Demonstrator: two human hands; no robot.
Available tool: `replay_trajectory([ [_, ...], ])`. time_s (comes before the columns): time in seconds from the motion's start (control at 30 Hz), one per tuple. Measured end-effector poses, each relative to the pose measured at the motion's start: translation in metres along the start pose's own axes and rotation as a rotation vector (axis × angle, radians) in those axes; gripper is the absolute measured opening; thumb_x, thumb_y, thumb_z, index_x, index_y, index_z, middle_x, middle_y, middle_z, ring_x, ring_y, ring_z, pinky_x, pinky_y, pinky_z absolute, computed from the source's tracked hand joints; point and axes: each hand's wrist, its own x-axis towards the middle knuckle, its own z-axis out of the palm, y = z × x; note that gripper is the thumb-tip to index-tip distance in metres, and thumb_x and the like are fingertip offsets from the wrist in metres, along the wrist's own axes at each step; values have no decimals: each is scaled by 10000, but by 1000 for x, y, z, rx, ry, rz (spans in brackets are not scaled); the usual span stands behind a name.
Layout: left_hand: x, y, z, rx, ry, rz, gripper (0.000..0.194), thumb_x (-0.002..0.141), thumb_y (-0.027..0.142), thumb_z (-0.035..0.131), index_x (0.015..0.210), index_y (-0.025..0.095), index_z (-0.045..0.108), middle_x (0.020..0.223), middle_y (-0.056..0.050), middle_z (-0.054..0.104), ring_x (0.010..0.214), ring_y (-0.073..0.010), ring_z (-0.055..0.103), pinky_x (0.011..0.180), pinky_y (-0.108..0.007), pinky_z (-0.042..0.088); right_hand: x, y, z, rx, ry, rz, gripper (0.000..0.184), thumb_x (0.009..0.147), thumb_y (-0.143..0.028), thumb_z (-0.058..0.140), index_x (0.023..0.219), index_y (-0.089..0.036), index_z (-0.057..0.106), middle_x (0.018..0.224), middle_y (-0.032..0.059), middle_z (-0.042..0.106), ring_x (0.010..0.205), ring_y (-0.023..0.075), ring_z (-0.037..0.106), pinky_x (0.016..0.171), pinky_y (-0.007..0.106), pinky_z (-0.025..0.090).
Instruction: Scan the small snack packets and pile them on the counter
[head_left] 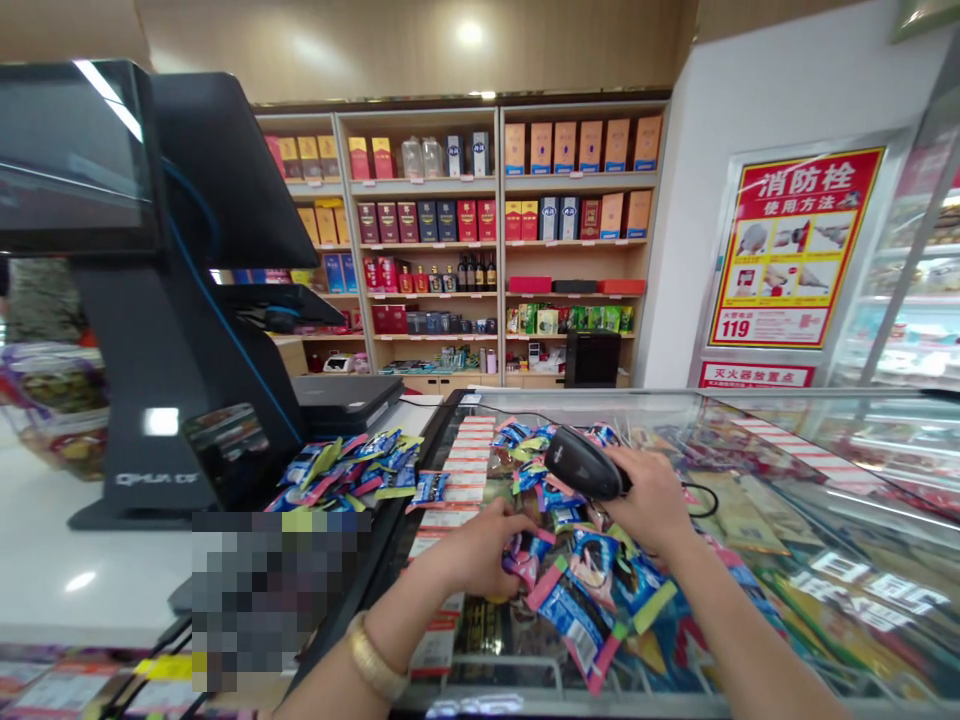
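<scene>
My right hand (654, 498) is wrapped round a black handheld barcode scanner (581, 463), whose head points to the left above the glass top. My left hand (484, 548), with a gold bangle at the wrist, has its fingers closed on a small pink-and-blue snack packet (535, 552). Around both hands lie several more loose packets (574, 615) in blue, pink and green wrappers, spread on the glass. A separate heap of similar packets (352, 470) lies to the left, beside the checkout terminal. One blue packet (430, 489) sits alone near the price labels.
A black checkout terminal (127, 400) stands on the white counter (67, 575) at left. The glass-topped display case (750, 480) carries a strip of price labels (469, 455). Shelves of boxed goods (427, 225) line the back wall. A pixelated patch hides part of the counter.
</scene>
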Motion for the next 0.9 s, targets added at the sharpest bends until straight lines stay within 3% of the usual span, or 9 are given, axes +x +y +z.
replay_trajectory([
  [0.13,5,-11,-4,-134,204,27,478,583,155,698,1044,278,730,1146,-63,595,967,-257,608,908,-334,465,0,-1,0,-12,5,-7,333,683,-246,579,1000,-219,676,1004,83,726,937,261,651,789,359,415],
  [0.27,15,-23,-7,-375,394,-52,84,707,229,649,753,197,712,755,-26,643,672,-179,577,657,-267,461,0,0,0,-6,5,-19,334,685,-254,584,1003,-213,676,996,85,730,939,264,657,785,361,418],
  [0.33,19,-28,-9,-591,442,-121,117,752,288,632,709,185,666,640,3,597,580,-147,537,556,-237,424,0,1,1,-4,13,-19,325,685,-255,582,993,-212,677,992,84,732,937,265,660,785,363,417],
  [0.43,23,-33,-12,-946,527,-204,180,751,358,663,761,181,631,668,5,621,551,-127,552,507,-217,410,0,1,1,1,19,-31,333,681,-257,580,998,-212,674,982,81,733,936,268,661,791,368,417],
  [0.53,22,-35,-14,-1151,585,-230,236,705,347,729,824,167,632,713,-16,654,568,-121,582,519,-214,415,0,-1,-1,3,18,-56,346,692,-254,575,1022,-214,671,980,77,731,935,266,660,793,367,414],
  [0.73,19,-32,-17,-1035,741,-164,333,617,250,808,914,155,690,744,9,665,563,-67,506,539,-180,386,1,-8,-5,46,-24,-93,347,715,-228,563,1047,-214,663,972,67,726,908,242,652,785,352,393],
  [0.9,17,-30,-21,-1097,806,-173,421,532,297,869,877,163,669,807,-7,703,716,-111,616,701,-214,468,1,-12,-5,86,-16,-154,294,697,-236,590,981,-209,660,967,75,730,909,247,649,796,357,380],
])
